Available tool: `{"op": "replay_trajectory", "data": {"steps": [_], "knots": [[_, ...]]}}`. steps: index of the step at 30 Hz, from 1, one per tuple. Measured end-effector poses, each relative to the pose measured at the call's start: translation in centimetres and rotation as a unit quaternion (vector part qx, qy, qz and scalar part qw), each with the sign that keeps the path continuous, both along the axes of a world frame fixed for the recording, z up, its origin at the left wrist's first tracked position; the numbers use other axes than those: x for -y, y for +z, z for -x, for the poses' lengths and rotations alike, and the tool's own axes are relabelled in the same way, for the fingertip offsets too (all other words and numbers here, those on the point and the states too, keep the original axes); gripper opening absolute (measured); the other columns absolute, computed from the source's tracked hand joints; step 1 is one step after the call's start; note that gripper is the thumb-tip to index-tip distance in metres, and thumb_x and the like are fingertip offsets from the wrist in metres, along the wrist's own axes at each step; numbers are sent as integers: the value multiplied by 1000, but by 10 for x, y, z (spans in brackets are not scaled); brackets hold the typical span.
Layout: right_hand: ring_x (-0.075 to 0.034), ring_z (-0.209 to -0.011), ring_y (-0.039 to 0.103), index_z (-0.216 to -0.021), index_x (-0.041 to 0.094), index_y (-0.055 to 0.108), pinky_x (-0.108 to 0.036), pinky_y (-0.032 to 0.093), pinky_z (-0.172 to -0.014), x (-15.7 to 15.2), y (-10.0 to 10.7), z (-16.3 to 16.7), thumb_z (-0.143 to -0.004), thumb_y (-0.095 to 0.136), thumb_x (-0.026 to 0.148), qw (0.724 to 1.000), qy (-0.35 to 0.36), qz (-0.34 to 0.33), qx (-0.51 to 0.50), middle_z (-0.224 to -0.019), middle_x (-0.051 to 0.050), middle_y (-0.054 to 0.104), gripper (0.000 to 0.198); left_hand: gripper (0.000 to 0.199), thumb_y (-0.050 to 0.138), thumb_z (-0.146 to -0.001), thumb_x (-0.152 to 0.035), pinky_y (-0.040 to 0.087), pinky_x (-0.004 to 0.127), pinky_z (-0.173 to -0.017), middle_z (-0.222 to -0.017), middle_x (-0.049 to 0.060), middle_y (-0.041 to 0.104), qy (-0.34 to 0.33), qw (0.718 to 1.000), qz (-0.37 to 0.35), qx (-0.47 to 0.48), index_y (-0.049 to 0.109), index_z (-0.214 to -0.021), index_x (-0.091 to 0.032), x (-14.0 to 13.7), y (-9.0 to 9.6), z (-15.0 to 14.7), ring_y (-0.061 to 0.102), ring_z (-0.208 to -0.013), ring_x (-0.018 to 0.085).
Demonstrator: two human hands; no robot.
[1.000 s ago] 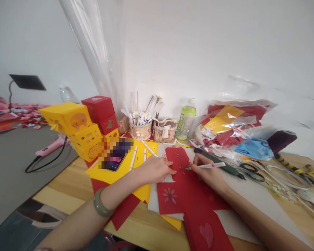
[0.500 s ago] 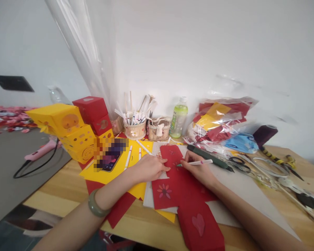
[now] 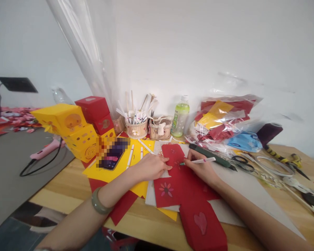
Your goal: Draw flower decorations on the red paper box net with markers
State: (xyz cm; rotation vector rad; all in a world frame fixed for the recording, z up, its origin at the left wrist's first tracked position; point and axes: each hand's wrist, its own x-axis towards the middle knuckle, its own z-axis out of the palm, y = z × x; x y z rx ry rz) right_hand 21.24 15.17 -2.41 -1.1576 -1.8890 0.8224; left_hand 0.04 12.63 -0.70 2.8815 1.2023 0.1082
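A red paper cutout (image 3: 170, 191), shaped like an unfolded box, lies on a pale board; it bears a pink heart, a colourful flower and small flower drawings. My right hand (image 3: 200, 165) is closed round a white marker pen (image 3: 202, 160), its green tip touching the upper panel beside a small drawing. From the left, my left hand (image 3: 154, 166) rests on that panel's edge with fingers stretched out, pressing the paper and holding nothing. Several white markers (image 3: 130, 156) lie on yellow paper (image 3: 139, 189) left of this hand. A phone (image 3: 114, 159) with a lit screen lies there too.
Yellow boxes (image 3: 80, 137) and red boxes (image 3: 94, 111) are stacked at left. Behind stand a marker basket (image 3: 136, 129), a second basket (image 3: 160, 129) and a green bottle (image 3: 180, 116). At right are a dark green cutter (image 3: 211, 156), scissors (image 3: 242, 164) and a plastic bag of paper (image 3: 222, 116).
The whole view has shifted slightly, so things appear a little further right. The marker tip stays at the upper red panel, and the left hand keeps its place on the edge.
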Motion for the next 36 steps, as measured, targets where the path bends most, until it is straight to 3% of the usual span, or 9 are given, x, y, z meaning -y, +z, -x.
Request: {"op": "replay_trajectory", "data": {"steps": [36], "knots": [[-11,-51,35,-57,21,38,-24,27,-48,-5,-9,-3,-74,54,26,1000,16,-4,3,-55,6,40,24,31,48,-84,-15,49,34,-82,-120,6,60,1,1000,-3,0,64,-108,-27,1,0,0,62,-100,22]]}}
